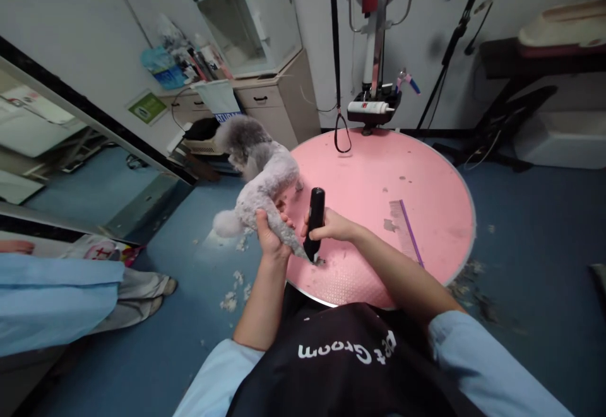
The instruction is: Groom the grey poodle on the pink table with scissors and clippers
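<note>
At the round pink table (364, 177), your left hand (272, 238) clasps the curly grey dog (272, 176) by one leg (288, 237); your right hand (332, 224) grips smooth black clippers (317, 207).

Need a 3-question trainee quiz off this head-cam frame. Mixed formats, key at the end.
1. Multiple choice: what is the right hand holding?
A) a white bottle
B) black clippers
C) a folded towel

2. True or false: the purple-spined comb lies on the pink table, with neither hand holding it.

3. Fill in the blank: the left hand grips the dog by a ____.

Key: 1. B. 2. True. 3. leg.
</note>
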A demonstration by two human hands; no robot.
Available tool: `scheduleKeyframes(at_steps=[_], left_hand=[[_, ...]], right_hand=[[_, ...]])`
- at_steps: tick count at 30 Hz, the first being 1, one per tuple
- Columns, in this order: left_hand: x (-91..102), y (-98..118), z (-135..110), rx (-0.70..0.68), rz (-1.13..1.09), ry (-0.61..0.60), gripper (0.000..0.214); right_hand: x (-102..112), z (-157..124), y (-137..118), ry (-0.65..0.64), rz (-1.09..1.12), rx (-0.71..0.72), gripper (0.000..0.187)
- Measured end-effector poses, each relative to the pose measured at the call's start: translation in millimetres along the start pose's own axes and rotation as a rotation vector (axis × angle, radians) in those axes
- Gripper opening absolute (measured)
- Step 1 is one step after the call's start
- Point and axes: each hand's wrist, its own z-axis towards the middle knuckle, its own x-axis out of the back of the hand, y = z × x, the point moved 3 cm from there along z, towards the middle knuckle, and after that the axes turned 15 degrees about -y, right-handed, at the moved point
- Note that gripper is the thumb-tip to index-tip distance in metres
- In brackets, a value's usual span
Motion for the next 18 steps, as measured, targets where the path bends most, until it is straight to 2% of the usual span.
scheduleKeyframes(at_steps=[2,7,13,15,18], left_hand=[[0.5,4.1,-1.2,-0.01,-0.034,0.004,0.061],[0.4,5.1,-0.8,0.015,-0.068,-0.066,0.063],[6.3,3.9,1.0,0.027,-0.152,-0.142,0.064],[5.3,5.2,0.3,0.027,-0.165,-0.154,0.064],[0.8,7.4,-0.9,0.03,-0.179,-0.177,0.065]], right_hand=[[0.9,1.6,2.3,-0.057,-0.02,-0.07,0.032],[10.8,12.0,-0.1,0.088,0.021,0.073,0.025],[11.4,6.4,19.8,-0.107,0.013,-0.087,0.028],[17.2,2.4,25.1,-0.032,0.096,-0.073,0.028],[25.7,-0.3,32.2,0.176,0.238,-0.017,0.023]])
